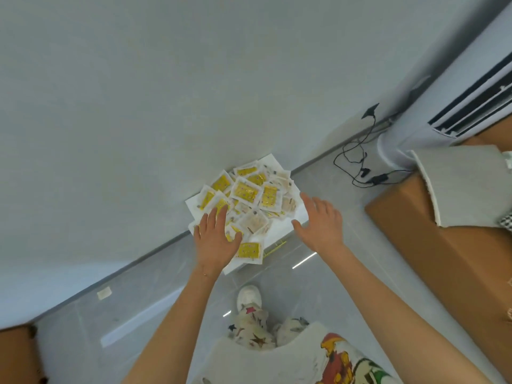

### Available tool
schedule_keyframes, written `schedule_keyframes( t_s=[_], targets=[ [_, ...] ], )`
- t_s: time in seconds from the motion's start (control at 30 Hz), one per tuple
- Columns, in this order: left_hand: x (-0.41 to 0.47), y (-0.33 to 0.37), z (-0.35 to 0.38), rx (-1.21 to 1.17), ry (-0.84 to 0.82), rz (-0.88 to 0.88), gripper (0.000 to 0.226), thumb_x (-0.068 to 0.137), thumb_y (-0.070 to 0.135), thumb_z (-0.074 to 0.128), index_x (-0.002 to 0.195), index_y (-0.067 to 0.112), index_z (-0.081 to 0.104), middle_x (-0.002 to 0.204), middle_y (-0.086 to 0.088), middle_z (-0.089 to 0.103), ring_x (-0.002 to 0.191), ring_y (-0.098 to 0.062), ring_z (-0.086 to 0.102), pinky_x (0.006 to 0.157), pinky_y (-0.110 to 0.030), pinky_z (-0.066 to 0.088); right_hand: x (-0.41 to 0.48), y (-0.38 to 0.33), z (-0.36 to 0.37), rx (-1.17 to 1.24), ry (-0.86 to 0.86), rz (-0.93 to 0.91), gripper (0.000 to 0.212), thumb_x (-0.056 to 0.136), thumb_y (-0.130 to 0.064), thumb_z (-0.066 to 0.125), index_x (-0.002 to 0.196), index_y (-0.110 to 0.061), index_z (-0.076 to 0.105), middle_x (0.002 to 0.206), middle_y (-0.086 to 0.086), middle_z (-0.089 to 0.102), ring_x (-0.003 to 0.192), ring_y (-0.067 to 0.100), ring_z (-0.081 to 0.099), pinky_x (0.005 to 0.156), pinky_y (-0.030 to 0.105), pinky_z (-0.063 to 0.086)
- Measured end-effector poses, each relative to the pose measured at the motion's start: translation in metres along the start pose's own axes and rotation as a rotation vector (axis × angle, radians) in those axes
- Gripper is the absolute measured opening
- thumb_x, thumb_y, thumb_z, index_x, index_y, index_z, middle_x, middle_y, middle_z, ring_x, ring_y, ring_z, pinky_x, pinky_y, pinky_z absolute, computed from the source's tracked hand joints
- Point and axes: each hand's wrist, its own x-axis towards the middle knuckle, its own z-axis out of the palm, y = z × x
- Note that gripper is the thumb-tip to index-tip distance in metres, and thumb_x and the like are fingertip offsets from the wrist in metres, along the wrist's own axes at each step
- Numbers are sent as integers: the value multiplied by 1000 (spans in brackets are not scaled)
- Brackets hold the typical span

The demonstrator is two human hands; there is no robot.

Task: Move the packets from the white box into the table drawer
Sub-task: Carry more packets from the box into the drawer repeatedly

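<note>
- pale grey wall (194,79) meets a grey tiled floor (318,286), and the work is low down where they join.
- i see the left hand (216,242) spread wide and flat over the 7 o'clock part of the pile, holding nothing; i cannot tell whether the fingers press the packets or hang just above them.
- the right hand (321,223) is wide open too, fingers straight, at the 3 o'clock edge of the white box (279,231), with nothing in it.
- i judge this to be the reach before a pick-up: nothing is lifted yet.
- next i would close both hands inward to scoop a bunch, then carry it to the drawer, which is not in view.
- the packets (246,191) fill the white box on the floor against the wall: small flat squares with white borders, many with yellow foil faces, some pale, overlapping at all angles.
- one yellow packet (248,250) hangs over the box's 6 o'clock edge; loose and slick-looking, they may slide out of a scoop.
- further out: a white shoe (249,297) at 6 o'clock of the box, black cables (357,159) at 1 o'clock, a brown cardboard box (432,245) at 3 o'clock.
</note>
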Motion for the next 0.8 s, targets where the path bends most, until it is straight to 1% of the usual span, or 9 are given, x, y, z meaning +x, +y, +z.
schedule_keyframes(
  t_s=[0.13,0.23,0.27,0.4,0.47,0.53,0.63,0.7,0.8],
  targets=[
    [41,-26,30,-47,-93,-128,77,89,53,53,152,29,16,160,-1,18,147,-25,14,118,-46,16,54,-11,40,40,-88,49,72,91,-59,41,152,-33,13,154,5,29,141,28,24,113,48,23],
    [66,-42,59,-173,-120,-220,77,87,52,56,151,29,20,157,1,26,145,-22,21,115,-49,21,95,-18,75,81,-155,84,81,81,-74,24,151,-37,11,154,4,30,140,30,28,111,49,27],
    [77,-48,70,-203,-117,-237,76,88,49,58,151,29,21,156,2,27,145,-22,21,115,-49,21,112,-20,89,100,-165,94,82,81,-76,24,151,-37,11,154,4,31,139,30,30,110,48,30],
    [138,-87,116,-218,-73,-250,76,87,44,63,150,27,23,156,1,29,144,-23,23,115,-50,22,191,-27,150,160,-178,145,81,85,-68,46,151,-37,12,155,4,26,137,33,31,104,49,37],
    [171,-110,140,-255,-19,-262,80,85,44,66,150,27,23,156,-1,29,144,-24,24,114,-52,25,224,-30,184,246,-209,206,85,82,-69,51,151,-38,11,157,3,19,139,34,28,105,51,33],
    [197,-128,161,-285,18,-280,83,84,42,69,151,27,22,157,-2,26,145,-23,21,115,-51,24,248,-30,214,357,-242,265,91,79,-71,54,151,-38,10,159,4,12,140,37,24,108,54,29],
    [223,-143,182,-317,25,-294,87,83,39,71,151,26,19,158,-4,21,146,-22,16,117,-43,18,263,-35,245,439,-252,303,100,74,-75,56,151,-37,6,160,3,4,143,37,13,107,58,28],
    [229,-149,191,-316,15,-292,88,82,38,73,151,24,20,157,-5,24,145,-25,19,116,-43,18,261,-42,254,426,-256,292,103,72,-75,58,151,-36,4,159,5,1,144,34,9,106,59,28],
    [228,-149,198,-312,6,-280,87,80,34,74,151,23,23,154,-7,28,141,-29,24,113,-47,25,259,-49,260,349,-224,257,103,74,-67,63,151,-34,4,157,8,5,140,34,14,101,57,35]
  ],
)
